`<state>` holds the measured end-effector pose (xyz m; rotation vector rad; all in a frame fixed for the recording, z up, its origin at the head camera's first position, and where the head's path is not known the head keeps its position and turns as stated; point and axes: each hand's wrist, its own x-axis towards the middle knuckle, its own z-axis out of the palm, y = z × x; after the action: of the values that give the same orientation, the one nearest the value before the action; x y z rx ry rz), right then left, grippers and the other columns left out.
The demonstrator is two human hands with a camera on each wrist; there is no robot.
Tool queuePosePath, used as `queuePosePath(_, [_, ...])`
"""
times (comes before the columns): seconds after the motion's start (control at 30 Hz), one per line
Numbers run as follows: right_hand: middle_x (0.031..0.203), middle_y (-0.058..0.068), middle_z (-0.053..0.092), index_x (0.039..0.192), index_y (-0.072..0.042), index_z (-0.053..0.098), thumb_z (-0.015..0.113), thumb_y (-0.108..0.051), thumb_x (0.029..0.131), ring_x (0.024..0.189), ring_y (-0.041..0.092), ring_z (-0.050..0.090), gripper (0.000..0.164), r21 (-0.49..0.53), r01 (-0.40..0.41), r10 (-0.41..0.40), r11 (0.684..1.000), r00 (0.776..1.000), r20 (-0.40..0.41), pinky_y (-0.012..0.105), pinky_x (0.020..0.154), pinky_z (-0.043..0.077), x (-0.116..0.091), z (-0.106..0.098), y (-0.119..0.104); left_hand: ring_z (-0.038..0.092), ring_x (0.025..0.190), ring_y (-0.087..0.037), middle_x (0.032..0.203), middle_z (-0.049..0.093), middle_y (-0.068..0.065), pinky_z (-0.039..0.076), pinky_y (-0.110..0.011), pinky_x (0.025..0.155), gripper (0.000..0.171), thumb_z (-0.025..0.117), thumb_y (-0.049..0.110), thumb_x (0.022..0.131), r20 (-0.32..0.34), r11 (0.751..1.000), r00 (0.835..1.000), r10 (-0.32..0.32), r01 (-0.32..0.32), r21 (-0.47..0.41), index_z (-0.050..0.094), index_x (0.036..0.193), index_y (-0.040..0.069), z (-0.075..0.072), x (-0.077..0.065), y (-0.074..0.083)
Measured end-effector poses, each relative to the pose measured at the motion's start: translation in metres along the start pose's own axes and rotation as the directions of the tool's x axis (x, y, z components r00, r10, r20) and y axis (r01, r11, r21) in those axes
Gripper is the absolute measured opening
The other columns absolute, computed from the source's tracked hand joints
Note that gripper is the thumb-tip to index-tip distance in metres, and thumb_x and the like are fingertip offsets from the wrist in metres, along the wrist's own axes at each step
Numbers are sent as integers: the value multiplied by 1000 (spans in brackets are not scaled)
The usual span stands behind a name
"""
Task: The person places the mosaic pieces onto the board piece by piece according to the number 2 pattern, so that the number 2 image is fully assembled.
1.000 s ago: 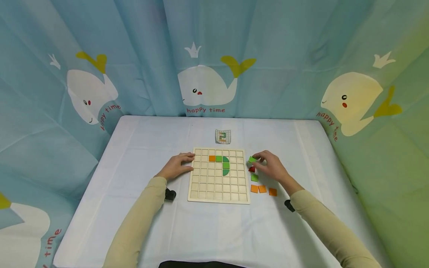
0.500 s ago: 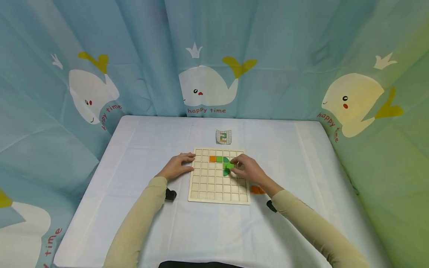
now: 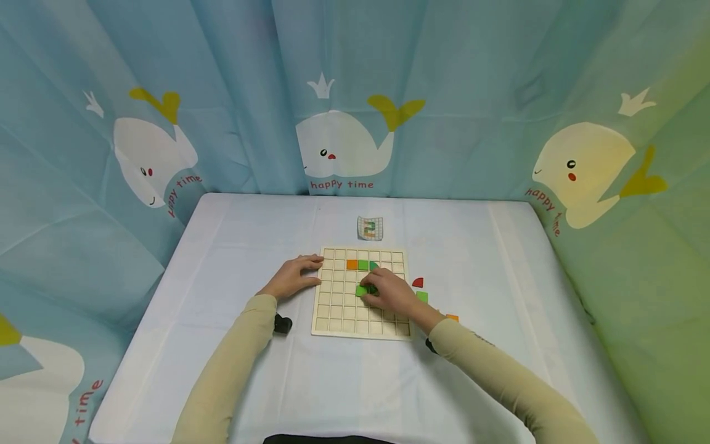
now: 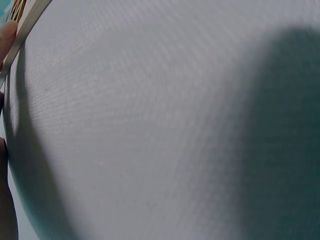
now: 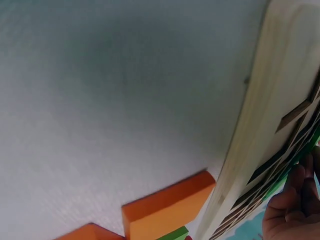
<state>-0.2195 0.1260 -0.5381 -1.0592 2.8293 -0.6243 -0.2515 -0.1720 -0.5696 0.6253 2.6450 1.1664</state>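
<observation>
Green square [image 3: 361,291] pinched in right hand [image 3: 391,292].

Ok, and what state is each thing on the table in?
Wooden grid board: flat, partly filled
Left hand: touching the board's left edge
Right hand: pinching a green tile; seated or not, unclear
Picture card: pattern side up
Red piece: loose, off the board
Spare green tile: off the board
Loose orange tiles: partly hidden

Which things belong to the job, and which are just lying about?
Apparently in the job:
right hand, pinching a green tile
left hand, touching the wooden board
orange tile on the board
loose red piece
loose green tile
patterned card, likely the guide

Probably not:
whale curtain
black object, unidentifiable
</observation>
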Motion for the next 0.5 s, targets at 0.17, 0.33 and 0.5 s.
queuePosePath(0.17, [108,5,64,109,-7,71,72,-24,89,105,23,59,26,-30,8,-8,1000,1000,0,37,90,56,1,0,0,37,141,-24,147,49,-3,28,-41,121,53,75,28,88,-6,1000,1000,15,-15,0,60,133,4,0,-1,0])
queuePosePath(0.33, [103,7,64,106,-5,71,74,-21,88,96,22,60,24,-33,12,-13,999,1000,-23,37,82,57,3,-2,2,37,141,-23,147,49,-3,27,-40,121,54,74,28,88,-6,1000,1000,19,-19,4,60,134,5,0,-1,0])
queuePosePath(0.5, [104,7,63,108,-5,71,75,-22,88,97,22,59,26,-17,27,-28,999,999,-21,37,83,57,3,-1,4,37,140,-22,147,49,-2,19,-37,124,53,75,27,88,-10,1000,1000,5,-5,2,61,133,5,1,-1,1])
